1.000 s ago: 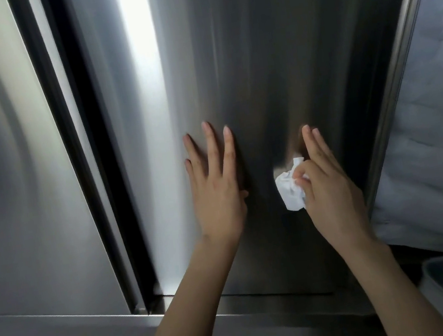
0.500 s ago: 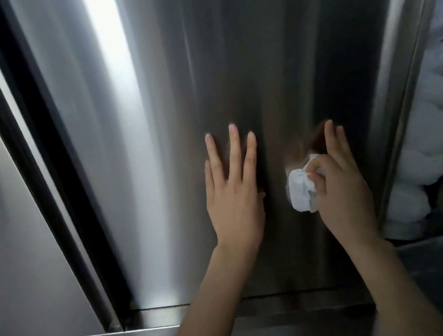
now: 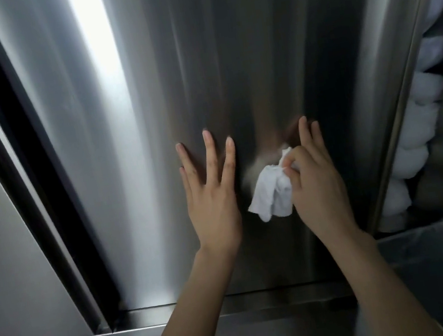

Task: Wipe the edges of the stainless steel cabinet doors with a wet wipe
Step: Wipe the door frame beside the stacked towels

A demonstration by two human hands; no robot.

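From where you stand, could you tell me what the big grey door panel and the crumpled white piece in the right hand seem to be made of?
The big grey door panel looks like brushed stainless steel: a bright vertical streak of light and blurred hand reflections show on it. The crumpled white piece pinched in the right hand looks like soft non-woven wipe fabric, matte and limp with folds; wetness cannot be told.

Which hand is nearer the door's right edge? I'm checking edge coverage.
Right hand, holding the wipe, sits just left of the edge; left hand lies flat farther left.
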